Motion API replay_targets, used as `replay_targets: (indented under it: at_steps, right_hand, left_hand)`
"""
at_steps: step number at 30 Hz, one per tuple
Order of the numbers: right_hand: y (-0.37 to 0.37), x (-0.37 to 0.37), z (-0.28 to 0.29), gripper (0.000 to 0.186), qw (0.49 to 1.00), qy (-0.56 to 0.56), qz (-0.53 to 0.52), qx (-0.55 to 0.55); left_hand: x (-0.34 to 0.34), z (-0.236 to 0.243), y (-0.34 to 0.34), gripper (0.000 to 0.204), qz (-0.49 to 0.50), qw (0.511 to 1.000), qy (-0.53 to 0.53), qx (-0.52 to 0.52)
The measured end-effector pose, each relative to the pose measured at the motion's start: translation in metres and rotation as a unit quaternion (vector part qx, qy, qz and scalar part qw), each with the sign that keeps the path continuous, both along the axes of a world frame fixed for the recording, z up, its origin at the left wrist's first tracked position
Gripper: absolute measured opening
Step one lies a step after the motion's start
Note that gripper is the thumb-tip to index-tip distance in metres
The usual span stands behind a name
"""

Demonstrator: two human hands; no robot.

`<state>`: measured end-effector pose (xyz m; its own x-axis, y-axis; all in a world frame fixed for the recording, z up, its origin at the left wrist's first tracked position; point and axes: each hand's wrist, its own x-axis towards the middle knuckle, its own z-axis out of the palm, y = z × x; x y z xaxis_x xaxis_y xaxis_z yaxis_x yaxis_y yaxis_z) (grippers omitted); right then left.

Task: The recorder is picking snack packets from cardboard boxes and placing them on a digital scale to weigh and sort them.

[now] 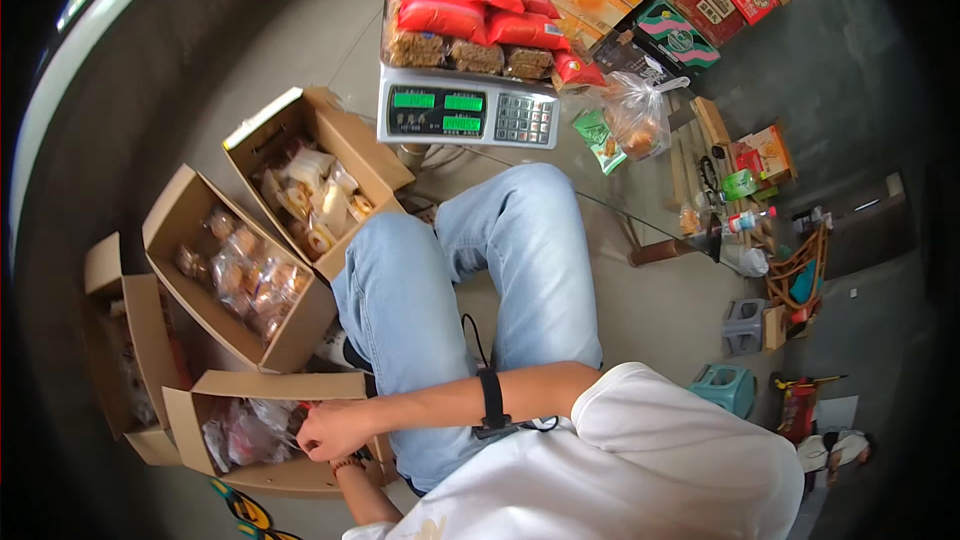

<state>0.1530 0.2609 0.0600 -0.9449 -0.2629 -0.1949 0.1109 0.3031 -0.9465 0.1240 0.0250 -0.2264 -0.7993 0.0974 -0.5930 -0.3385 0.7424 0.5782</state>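
My right hand point(336, 430) reaches across my lap to the open cardboard box point(300, 485) at the lower left. Its fingers are curled together at the box's right end, and what they pinch, if anything, is hidden. Below it comes my left forearm with a beaded bracelet point(348, 463); the left hand itself is mostly covered by the right one, so its fingers do not show. Beside both hands, clear plastic bags point(245, 432) with pinkish contents lie in the box. A bit of red shows by the right hand's knuckles.
Cardboard boxes of wrapped pastries point(245, 270) and packaged rolls point(315, 190) stand left of my knees. Ahead, a scale point(470, 110) carries red packets point(445, 15) on a glass table. Colourful cartons point(590, 0) stack behind; a teal stool point(725, 390) stands right.
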Motion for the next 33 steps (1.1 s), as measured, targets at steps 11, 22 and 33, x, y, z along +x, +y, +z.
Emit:
replay_targets:
  at_steps: [11, 22, 33]
  right_hand:
    - [-0.021, -0.022, 0.024, 0.055, 0.972, 0.129, -0.192, -0.029]
    - [0.143, 0.023, 0.147, 0.069, 0.904, 0.161, -0.102, -0.381]
    - [0.295, 0.219, 0.148, 0.084, 0.807, 0.039, -0.340, -0.481]
  left_hand:
    - [0.004, 0.221, 0.052, 0.053, 0.111, 0.957, 0.055, 0.263]
    - [0.024, 0.501, 0.256, 0.052, 0.044, 0.778, 0.089, 0.620]
    - [0.029, 0.408, 0.347, 0.087, -0.215, 0.800, -0.070, 0.555]
